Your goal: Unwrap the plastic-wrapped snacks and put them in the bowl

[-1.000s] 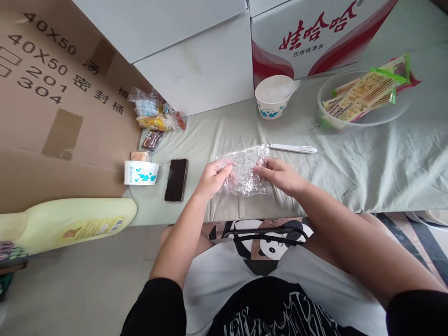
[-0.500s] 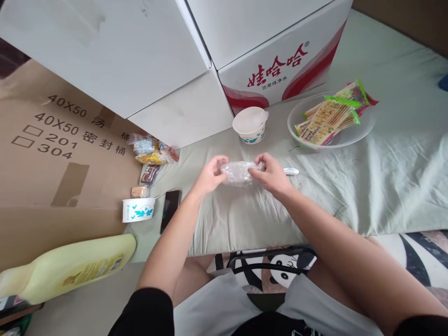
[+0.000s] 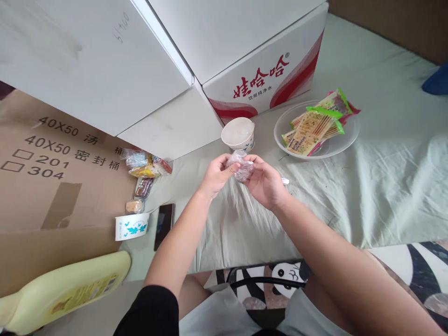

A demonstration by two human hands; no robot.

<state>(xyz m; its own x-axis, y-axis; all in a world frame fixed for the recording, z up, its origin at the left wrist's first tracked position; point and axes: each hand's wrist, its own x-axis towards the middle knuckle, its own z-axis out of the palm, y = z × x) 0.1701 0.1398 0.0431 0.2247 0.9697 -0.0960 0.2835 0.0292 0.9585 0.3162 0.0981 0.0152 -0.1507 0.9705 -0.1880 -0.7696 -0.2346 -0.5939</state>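
Pale green sheet (image 3: 367,186) covers the surface. White boxes (image 3: 157,70) and a cardboard box (image 3: 52,186) stand behind it, with a cup (image 3: 238,133) and a plate (image 3: 336,147) of snack packs (image 3: 311,128) nearby. The left hand (image 3: 217,175) and right hand (image 3: 264,184) pinch a plastic wad (image 3: 241,167) between their fingertips, above the sheet and just before the cup. A second ago the plastic was spread wide; now it is bunched small.

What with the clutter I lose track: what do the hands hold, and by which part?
Crumpled clear wrap: left hand on its left, right hand on its right.
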